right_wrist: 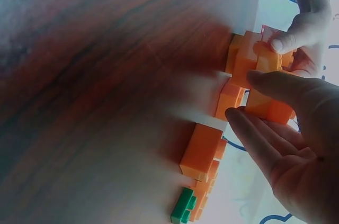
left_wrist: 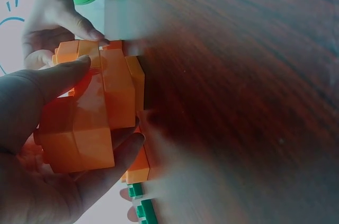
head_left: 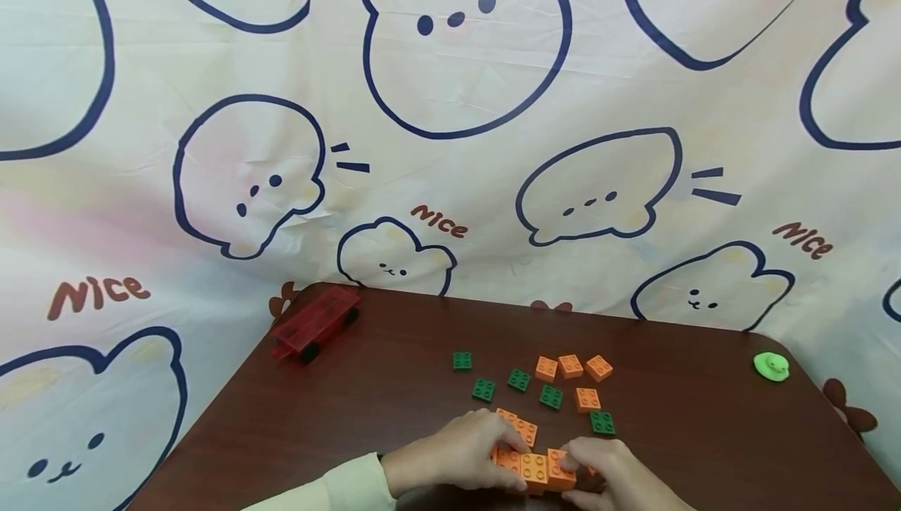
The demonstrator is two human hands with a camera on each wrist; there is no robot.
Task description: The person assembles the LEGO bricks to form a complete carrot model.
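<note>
In the head view, the left hand [head_left: 470, 448] and the right hand [head_left: 614, 473] meet at the near edge of the dark table [head_left: 394, 386], with the orange block assembly [head_left: 533, 467] directly between them. The left hand grips its left end and the right hand pinches its right end. Just beyond the left fingers lie joined orange bricks [head_left: 524, 431]; farther off, green bricks [head_left: 519, 379] and loose orange bricks [head_left: 570, 366] are scattered, with a red toy vehicle [head_left: 320, 323] at the far left and a light green toy [head_left: 772, 367] at the far right. In the left wrist view, the assembly sits inside the left grasp, thumb along one side and fingers along the other, the right hand at its far end. In the right wrist view, the right thumb and fingers hold the nearer end, the left thumb touching the farther one; overlapping fingers make the exact joints hard to tell.
</note>
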